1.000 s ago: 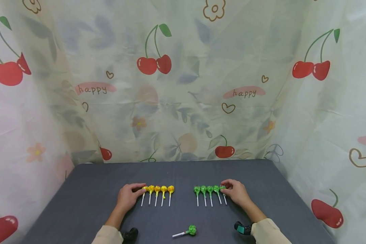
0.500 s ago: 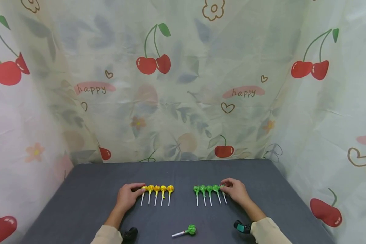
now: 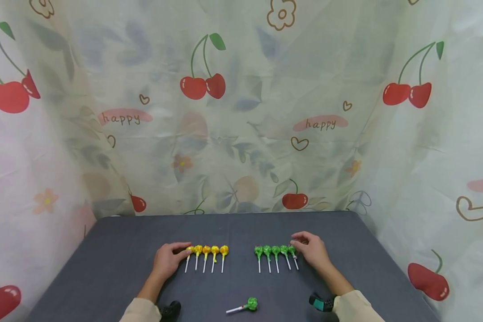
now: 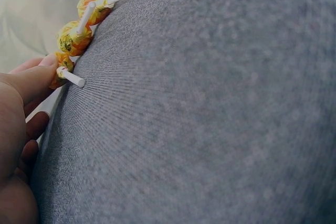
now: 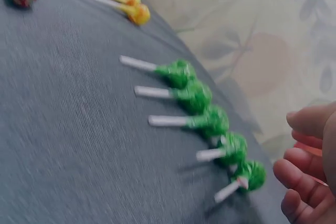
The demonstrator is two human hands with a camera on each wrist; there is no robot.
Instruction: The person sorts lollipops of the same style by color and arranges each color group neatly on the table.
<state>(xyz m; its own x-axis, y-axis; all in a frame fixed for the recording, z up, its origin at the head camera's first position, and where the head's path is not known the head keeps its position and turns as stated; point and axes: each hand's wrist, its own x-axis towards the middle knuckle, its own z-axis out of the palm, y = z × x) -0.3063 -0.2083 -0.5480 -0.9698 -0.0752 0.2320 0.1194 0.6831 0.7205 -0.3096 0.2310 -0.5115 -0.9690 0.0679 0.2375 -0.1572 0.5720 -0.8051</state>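
On the left of the dark grey table, several yellow-wrapped lollipops [image 3: 206, 250] lie in a row, sticks toward me. My left hand [image 3: 167, 261] pinches the head of the leftmost yellow lollipop [image 4: 65, 62] between thumb and forefinger. To the right is a matching row of several green lollipops [image 3: 275, 251]. Beside its rightmost green lollipop [image 5: 251, 176] is my right hand [image 5: 310, 174], fingers loosely bent and parted from the candy in the right wrist view. A lone green lollipop [image 3: 252, 304] lies nearer to me, its stick pointing left.
Behind the table [image 3: 241, 228] and at both sides hangs a pale curtain [image 3: 241, 112] printed with cherries. A black strap with a teal patch [image 3: 319, 303] is on my right wrist, and a black device [image 3: 171, 309] is by my left wrist.
My right hand has let go of the rightmost green lollipop and lifted slightly away from it. My left hand keeps its place on the leftmost yellow one.
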